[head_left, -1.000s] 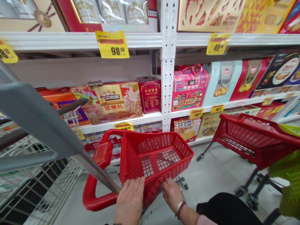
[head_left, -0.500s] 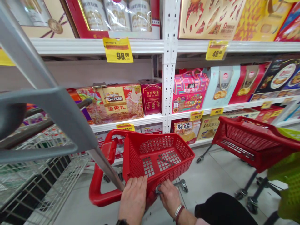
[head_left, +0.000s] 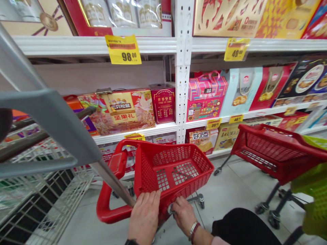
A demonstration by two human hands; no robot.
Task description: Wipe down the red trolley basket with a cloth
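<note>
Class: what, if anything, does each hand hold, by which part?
Left hand: the red cart, by its near rim. Right hand: curled against a grey metal part at the cart's side; hold unclear.

The red perforated shopping cart (head_left: 146,172) stands upright beside white shelves (head_left: 158,46).

Left hand (head_left: 144,213), right hand (head_left: 184,213) touching red cart (head_left: 195,181)

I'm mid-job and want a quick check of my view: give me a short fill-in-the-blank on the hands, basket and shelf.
1. The cart basket under the left hand is coloured ______.
2. The metal fitting is touched by the ______ hand.
3. The upper yellow tag left of the white post reads ______.
4. The bracelet circles the right hand's ______.

Missing words: red; right; 98.00; wrist.
</note>
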